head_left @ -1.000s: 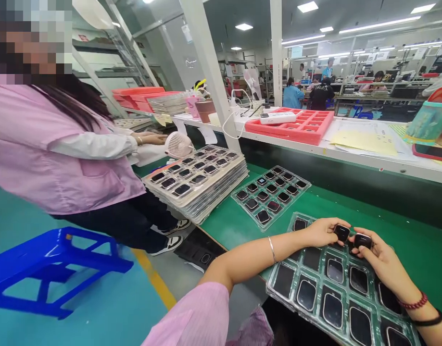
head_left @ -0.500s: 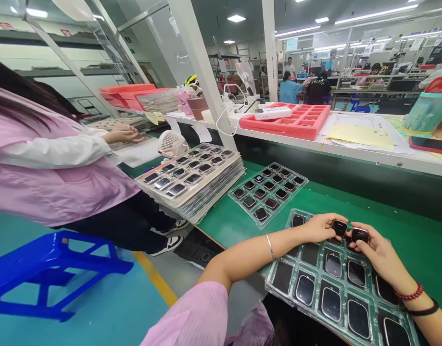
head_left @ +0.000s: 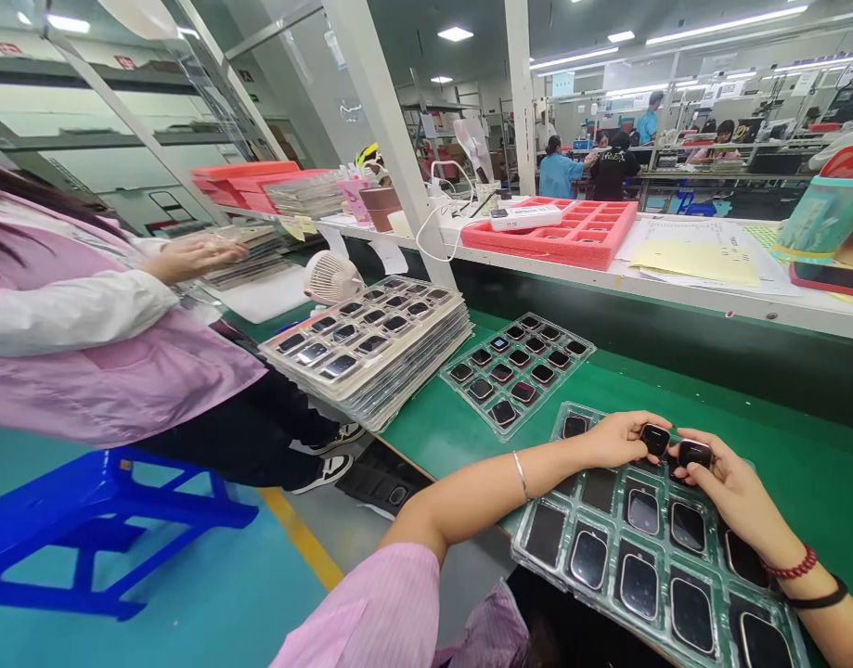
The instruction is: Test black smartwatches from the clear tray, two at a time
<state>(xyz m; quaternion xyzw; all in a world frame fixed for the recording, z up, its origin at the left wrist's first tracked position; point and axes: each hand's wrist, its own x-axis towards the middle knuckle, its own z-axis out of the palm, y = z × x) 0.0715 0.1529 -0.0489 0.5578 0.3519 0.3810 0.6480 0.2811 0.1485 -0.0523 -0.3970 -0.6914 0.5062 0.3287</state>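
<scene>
My left hand (head_left: 622, 440) pinches a dark, rounded-square smartwatch body (head_left: 655, 439) at its edges. Close beside it, my right hand (head_left: 722, 478) grips a second, similar smartwatch body (head_left: 694, 453). Both screens face me, each with a faint short light mark. The two hands are held over the far part of a clear plastic tray (head_left: 563, 547), which lies on more trays at the table's front edge. Many of its pockets hold watch bodies, such as this one (head_left: 639, 586). Some pockets on the left show only a dark bottom. My fingers hide the pockets beneath them.
Further back lies another filled clear tray (head_left: 483, 408) on the green table (head_left: 426, 422). Left of it rises a tall stack of trays (head_left: 398, 371) beside a small fan (head_left: 333, 276). A red foam tray (head_left: 607, 260) sits on the shelf. A co-worker (head_left: 112, 325) stands left near a blue stool (head_left: 84, 520).
My hands and both watch bodies hold their positions. The co-worker on the left has shifted leftward, arms drawn back from the trays, hands now around something clear.
</scene>
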